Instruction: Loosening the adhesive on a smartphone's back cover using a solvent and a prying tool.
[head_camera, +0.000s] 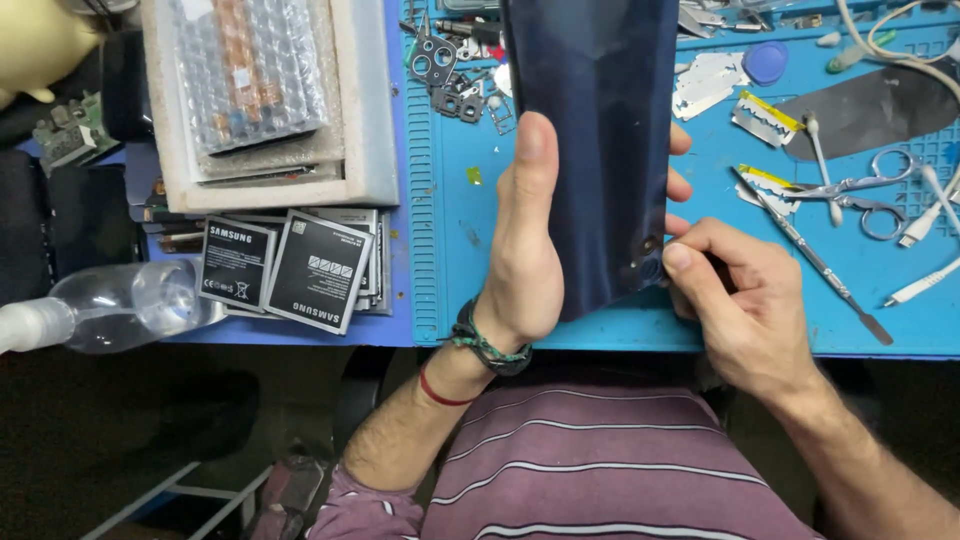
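A dark blue glossy phone back panel (600, 130) stands upright over the blue work mat (450, 220). My left hand (525, 250) grips it along its left edge, thumb up the side and fingertips showing at its right edge. My right hand (735, 300) is curled at the panel's lower right corner, thumb tip pressing at the edge near two small holes. Whether it holds a small tool there is hidden.
Scissors (855, 190), a metal spudger (815, 260), razor blades (765, 118), cotton swabs and white cables lie right of the panel. Small camera frames (435, 60) sit at the mat's top. Left: phone batteries (320, 272), a clear bottle (110, 305), bubble-wrapped parts in a foam tray (255, 70).
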